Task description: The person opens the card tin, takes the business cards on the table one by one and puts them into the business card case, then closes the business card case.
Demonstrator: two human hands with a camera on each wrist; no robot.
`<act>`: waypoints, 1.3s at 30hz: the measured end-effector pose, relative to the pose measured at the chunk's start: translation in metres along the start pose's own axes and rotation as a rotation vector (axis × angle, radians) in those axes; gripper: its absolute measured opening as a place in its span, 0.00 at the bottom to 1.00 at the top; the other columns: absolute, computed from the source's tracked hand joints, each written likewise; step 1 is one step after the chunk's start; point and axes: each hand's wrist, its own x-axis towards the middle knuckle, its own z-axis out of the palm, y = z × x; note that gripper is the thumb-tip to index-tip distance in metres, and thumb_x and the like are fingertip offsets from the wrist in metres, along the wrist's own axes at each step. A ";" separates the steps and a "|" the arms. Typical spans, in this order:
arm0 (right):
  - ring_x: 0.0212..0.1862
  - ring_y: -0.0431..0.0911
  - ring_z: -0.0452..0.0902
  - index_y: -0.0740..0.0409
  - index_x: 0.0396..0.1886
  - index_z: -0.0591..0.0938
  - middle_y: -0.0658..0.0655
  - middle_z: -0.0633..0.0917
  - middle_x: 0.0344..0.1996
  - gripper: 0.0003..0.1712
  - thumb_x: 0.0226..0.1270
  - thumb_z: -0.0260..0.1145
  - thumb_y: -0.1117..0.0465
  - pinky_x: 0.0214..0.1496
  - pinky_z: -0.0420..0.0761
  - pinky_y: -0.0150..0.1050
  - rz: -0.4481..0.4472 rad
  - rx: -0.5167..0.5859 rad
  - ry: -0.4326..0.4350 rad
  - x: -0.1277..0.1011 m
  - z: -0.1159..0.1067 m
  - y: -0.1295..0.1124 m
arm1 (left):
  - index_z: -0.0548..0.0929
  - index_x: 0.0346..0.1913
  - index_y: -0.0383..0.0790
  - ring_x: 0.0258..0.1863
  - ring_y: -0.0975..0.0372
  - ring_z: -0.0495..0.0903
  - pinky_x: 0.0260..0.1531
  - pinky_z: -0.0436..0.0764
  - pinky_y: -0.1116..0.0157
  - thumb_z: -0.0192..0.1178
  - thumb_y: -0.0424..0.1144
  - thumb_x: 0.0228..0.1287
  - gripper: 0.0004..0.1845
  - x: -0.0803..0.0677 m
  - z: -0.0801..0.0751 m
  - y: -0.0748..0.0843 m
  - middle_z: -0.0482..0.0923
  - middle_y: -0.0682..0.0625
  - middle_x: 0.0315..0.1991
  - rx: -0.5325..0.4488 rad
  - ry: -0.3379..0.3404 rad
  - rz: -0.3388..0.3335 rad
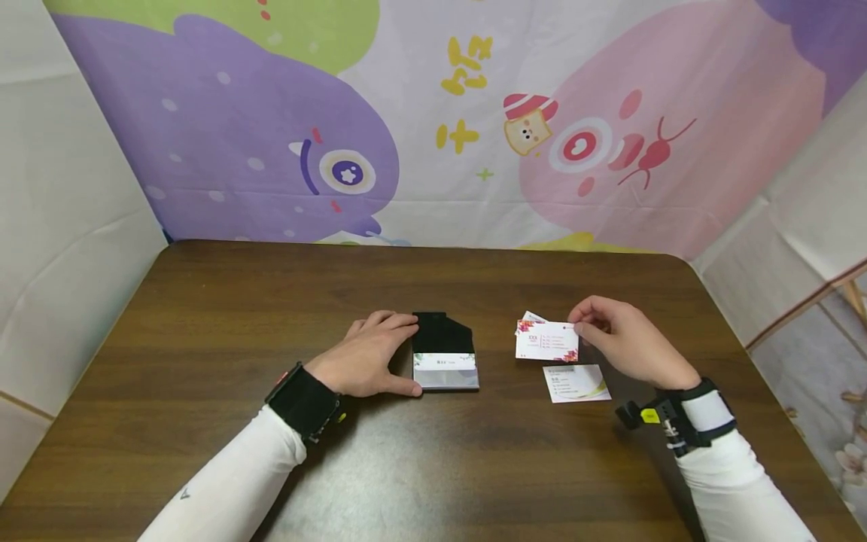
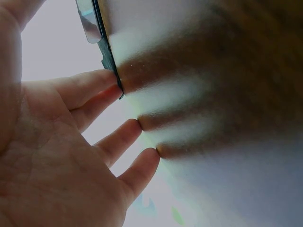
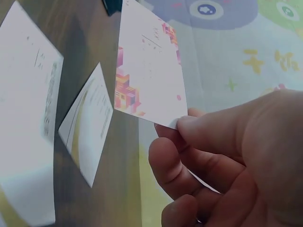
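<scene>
A black card case (image 1: 443, 333) lies with its flap raised at the middle of the table, a pale card with green leaves (image 1: 443, 361) showing in its pocket. My left hand (image 1: 369, 355) spreads along the case's left side, thumb at the near corner and index finger at the far one. In the left wrist view the other fingertips (image 2: 150, 153) rest on the table. Between thumb and index finger, my right hand (image 1: 626, 339) pinches the right edge of a white business card with red flowers (image 1: 547, 340), seen tilted in the right wrist view.
Behind the held card, part of another white card (image 1: 533, 316) shows. Nearer to me on the wooden table (image 1: 433, 467) lies a business card with a yellow-green curve (image 1: 576, 384). A printed cartoon curtain (image 1: 460, 188) hangs along the table's far edge.
</scene>
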 end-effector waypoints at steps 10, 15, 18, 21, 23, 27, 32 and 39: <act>0.39 0.50 0.77 0.55 0.50 0.85 0.54 0.86 0.39 0.07 0.77 0.68 0.66 0.44 0.79 0.44 0.003 0.051 -0.001 0.017 0.010 -0.018 | 0.71 0.78 0.34 0.79 0.44 0.58 0.71 0.61 0.36 0.75 0.64 0.59 0.53 -0.001 0.001 -0.001 0.64 0.43 0.80 0.005 0.008 0.000; 0.39 0.50 0.77 0.55 0.50 0.85 0.54 0.86 0.39 0.07 0.76 0.68 0.67 0.43 0.78 0.45 -0.010 0.073 0.015 0.025 0.016 -0.024 | 0.71 0.78 0.34 0.79 0.45 0.58 0.71 0.61 0.37 0.75 0.64 0.59 0.53 -0.001 0.000 0.000 0.64 0.44 0.80 0.000 0.005 -0.003; 0.39 0.50 0.77 0.55 0.49 0.85 0.54 0.86 0.38 0.07 0.76 0.68 0.67 0.43 0.78 0.44 -0.023 0.083 0.026 0.029 0.020 -0.027 | 0.71 0.78 0.34 0.79 0.45 0.57 0.71 0.61 0.37 0.75 0.64 0.59 0.53 -0.001 0.000 0.001 0.64 0.43 0.80 0.001 0.003 -0.004; 0.39 0.50 0.77 0.55 0.48 0.85 0.54 0.86 0.38 0.06 0.77 0.68 0.67 0.42 0.78 0.44 -0.026 0.104 0.035 0.032 0.023 -0.031 | 0.70 0.79 0.35 0.79 0.44 0.57 0.72 0.61 0.37 0.75 0.64 0.59 0.53 -0.001 0.000 0.001 0.64 0.43 0.80 0.002 -0.001 -0.006; 0.39 0.50 0.77 0.54 0.48 0.86 0.54 0.87 0.39 0.06 0.77 0.68 0.67 0.43 0.77 0.45 -0.025 0.117 0.039 0.034 0.025 -0.033 | 0.70 0.79 0.35 0.79 0.44 0.57 0.72 0.61 0.37 0.75 0.64 0.60 0.53 0.000 0.000 0.001 0.64 0.43 0.80 0.003 -0.001 -0.007; 0.41 0.50 0.77 0.55 0.49 0.85 0.54 0.87 0.40 0.07 0.77 0.68 0.67 0.46 0.78 0.47 -0.026 0.129 0.042 0.038 0.030 -0.038 | 0.70 0.79 0.35 0.79 0.44 0.57 0.72 0.61 0.37 0.75 0.64 0.60 0.53 0.000 0.000 0.000 0.64 0.43 0.80 0.002 -0.002 -0.007; 0.40 0.51 0.77 0.55 0.49 0.85 0.54 0.86 0.40 0.07 0.77 0.68 0.67 0.46 0.79 0.47 -0.032 0.134 0.047 0.042 0.036 -0.044 | 0.70 0.79 0.34 0.79 0.44 0.57 0.71 0.61 0.36 0.75 0.64 0.59 0.53 0.000 0.000 0.000 0.64 0.43 0.80 0.004 0.002 -0.004; 0.40 0.51 0.78 0.54 0.49 0.85 0.54 0.86 0.40 0.06 0.77 0.68 0.66 0.45 0.79 0.47 -0.035 0.155 0.043 0.048 0.044 -0.054 | 0.70 0.79 0.34 0.79 0.44 0.57 0.72 0.61 0.37 0.75 0.64 0.59 0.53 -0.001 -0.001 0.001 0.64 0.43 0.80 0.004 0.001 -0.012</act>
